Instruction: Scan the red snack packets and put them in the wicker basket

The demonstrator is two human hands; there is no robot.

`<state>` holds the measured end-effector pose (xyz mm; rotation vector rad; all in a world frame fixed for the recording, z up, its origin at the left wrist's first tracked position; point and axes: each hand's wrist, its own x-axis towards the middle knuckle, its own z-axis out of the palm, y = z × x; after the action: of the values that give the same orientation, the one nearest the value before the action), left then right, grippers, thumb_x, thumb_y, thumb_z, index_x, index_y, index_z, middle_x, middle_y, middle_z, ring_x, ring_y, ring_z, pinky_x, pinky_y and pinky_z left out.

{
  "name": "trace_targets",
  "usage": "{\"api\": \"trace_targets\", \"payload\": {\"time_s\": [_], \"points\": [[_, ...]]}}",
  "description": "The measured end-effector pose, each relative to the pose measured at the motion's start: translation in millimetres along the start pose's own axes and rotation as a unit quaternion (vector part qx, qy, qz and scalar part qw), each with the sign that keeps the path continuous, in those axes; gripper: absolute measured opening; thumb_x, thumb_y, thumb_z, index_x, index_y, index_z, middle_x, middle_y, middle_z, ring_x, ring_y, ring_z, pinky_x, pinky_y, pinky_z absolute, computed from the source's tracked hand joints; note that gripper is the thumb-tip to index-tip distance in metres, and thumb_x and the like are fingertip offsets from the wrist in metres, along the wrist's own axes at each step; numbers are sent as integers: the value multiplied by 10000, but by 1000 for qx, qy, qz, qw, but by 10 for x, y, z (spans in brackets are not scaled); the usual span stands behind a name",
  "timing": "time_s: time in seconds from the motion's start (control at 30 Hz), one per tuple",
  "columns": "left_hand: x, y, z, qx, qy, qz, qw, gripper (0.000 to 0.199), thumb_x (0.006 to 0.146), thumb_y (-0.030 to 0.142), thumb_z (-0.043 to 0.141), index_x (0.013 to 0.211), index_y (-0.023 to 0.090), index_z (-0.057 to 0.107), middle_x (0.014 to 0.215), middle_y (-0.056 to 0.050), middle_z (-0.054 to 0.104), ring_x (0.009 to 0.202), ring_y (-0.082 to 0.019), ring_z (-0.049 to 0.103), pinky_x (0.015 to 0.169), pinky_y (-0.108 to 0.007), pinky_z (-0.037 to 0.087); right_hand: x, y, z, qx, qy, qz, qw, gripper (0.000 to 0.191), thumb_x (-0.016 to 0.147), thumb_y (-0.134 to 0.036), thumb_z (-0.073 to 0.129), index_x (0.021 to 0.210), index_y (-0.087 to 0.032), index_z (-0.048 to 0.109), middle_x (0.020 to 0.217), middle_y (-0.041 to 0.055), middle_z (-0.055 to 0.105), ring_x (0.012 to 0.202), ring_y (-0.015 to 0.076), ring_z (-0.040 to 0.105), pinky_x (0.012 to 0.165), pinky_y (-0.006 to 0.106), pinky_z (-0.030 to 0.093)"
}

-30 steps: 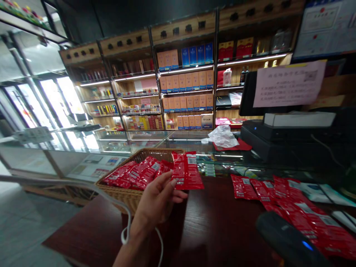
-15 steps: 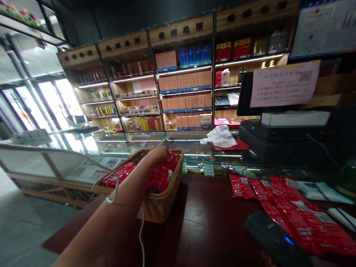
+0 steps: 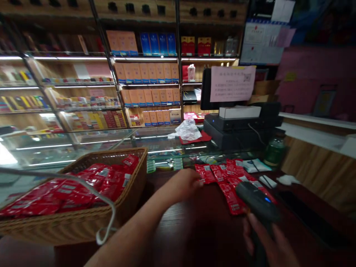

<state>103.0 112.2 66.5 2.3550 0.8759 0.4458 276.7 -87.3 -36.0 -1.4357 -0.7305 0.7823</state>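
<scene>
Tabletop red packets (image 3: 230,194): beyond right hand (image 3: 264,239), beside left hand (image 3: 185,184) | left: loosely curled, hold unclear | right: wrapped round scanner (image 3: 256,202)

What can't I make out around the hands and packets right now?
Head view:
- Left hand: grip hidden by its own back.
- Right hand: wrist cut off by bottom edge.
- Basket: left end cut off by left edge; floor covered by red packets.
- Print on the red packets: too small and blurred.
</scene>
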Motion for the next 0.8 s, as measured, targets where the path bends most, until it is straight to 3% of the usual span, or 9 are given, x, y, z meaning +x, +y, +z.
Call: {"api": "trace_targets", "payload": {"time_s": [0.07, 0.17, 0.23, 0.33, 0.43, 0.53, 0.67, 0.8], "points": [[216, -51, 476, -34, -42, -31, 998, 68, 776, 216, 707, 727, 188, 746, 774, -57, 756, 796, -250, 693, 772, -327, 493, 38, 3, -92, 25, 18, 9, 999, 538, 816, -745, 597, 690, -223, 561, 512, -23, 532, 486, 140, 503, 499, 239, 436], [535, -133, 1071, -76, -78, -119, 987, 220, 895, 321, 636, 785, 145, 708, 697, -38, 700, 642, -185, 658, 645, -317, 526, 50, 2, -170, 92, 59, 21, 994, 479, 811, -696, 653, 813, -223, 577, 499, -33, 540, 465, 138, 486, 459, 223, 419], [706, -162, 1353, -104, -86, -172, 976, 290, 958, 393, 566, 932, 128, 683, 807, -33, 699, 667, -155, 658, 638, -315, 556, 51, 17, -202, 107, 69, 18, 992, 486, 815, -687, 661, 903, -214, 592, 509, -33, 552, 451, 139, 479, 447, 228, 418], [866, -193, 1595, -141, -57, -209, 966, 296, 944, 377, 607, 1103, 130, 644, 1037, -60, 686, 853, -184, 679, 746, -358, 584, 70, 90, -268, 88, 41, 19, 995, 529, 801, -707, 659, 941, -203, 575, 520, -25, 568, 463, 158, 504, 461, 253, 444], [889, -246, 1665, -176, 2, -211, 962, 297, 935, 344, 623, 1153, 142, 630, 1120, -71, 668, 929, -211, 670, 789, -391, 580, 103, 179, -342, 88, 37, 24, 995, 496, 839, -676, 636, 988, -212, 541, 551, -39, 573, 498, 153, 511, 490, 240, 450], [755, -313, 1611, -215, 71, -193, 955, 206, 936, 317, 617, 1039, 140, 640, 1007, -46, 665, 851, -176, 650, 746, -352, 560, 126, 219, -368, 80, 42, 28, 995, 528, 837, -702, 616, 1019, -213, 542, 554, -37, 582, 481, 156, 509, 473, 245, 449], [346, -359, 1428, -288, 128, -153, 937, 160, 910, 260, 590, 789, 186, 515, 686, 49, 530, 653, -118, 538, 622, -236, 441, 130, 181, -285, 48, 42, 21, 998, 531, 802, -712, 649, 899, -193, 589, 522, -28, 569, 475, 147, 512, 480, 239, 445], [-177, -291, 1269, -369, 118, -121, 914, 246, 868, 428, 584, 831, 232, 441, 607, 90, 471, 518, -97, 442, 522, -205, 357, 163, 88, -96, 34, 59, 19, 998, 590, 732, -685, 741, 966, -156, 622, 497, -52, 553, 465, 123, 485, 455, 219, 401]]}}
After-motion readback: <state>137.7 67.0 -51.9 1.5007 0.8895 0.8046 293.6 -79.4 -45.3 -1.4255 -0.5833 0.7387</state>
